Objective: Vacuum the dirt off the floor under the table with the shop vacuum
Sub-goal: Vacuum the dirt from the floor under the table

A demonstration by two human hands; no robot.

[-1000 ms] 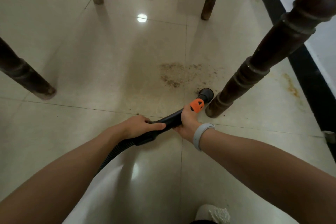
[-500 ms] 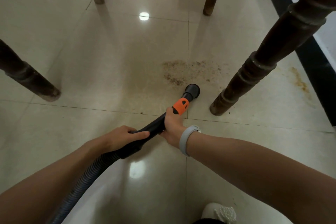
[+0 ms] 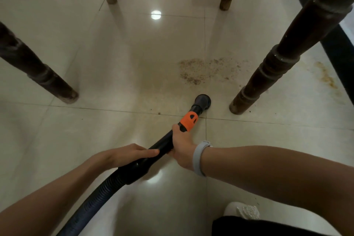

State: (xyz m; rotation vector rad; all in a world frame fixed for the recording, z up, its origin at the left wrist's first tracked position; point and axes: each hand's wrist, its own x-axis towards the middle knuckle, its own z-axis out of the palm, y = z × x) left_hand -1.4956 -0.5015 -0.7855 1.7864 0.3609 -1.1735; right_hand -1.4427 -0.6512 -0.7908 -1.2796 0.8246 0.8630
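Presently both hands hold the wand (image 3: 162, 144): the right hand (image 3: 181, 144) grips it just behind the orange collar (image 3: 188, 121), evidently to steer; the left hand (image 3: 130, 152) wraps the cuff further back, likely to carry the hose (image 3: 92, 200) clear of the floor (image 3: 76, 140). Nozzle (image 3: 202, 100) sits low, at or just above the tile (contact cannot be confirmed), near the right-hand leg (image 3: 268, 74). Dirt (image 3: 201, 71) lies just beyond the nozzle, apart from it, between the legs; judged largely uncollected. A brown stain (image 3: 325, 74) marks the floor past that leg; a few specks sit along the grout line nearby.
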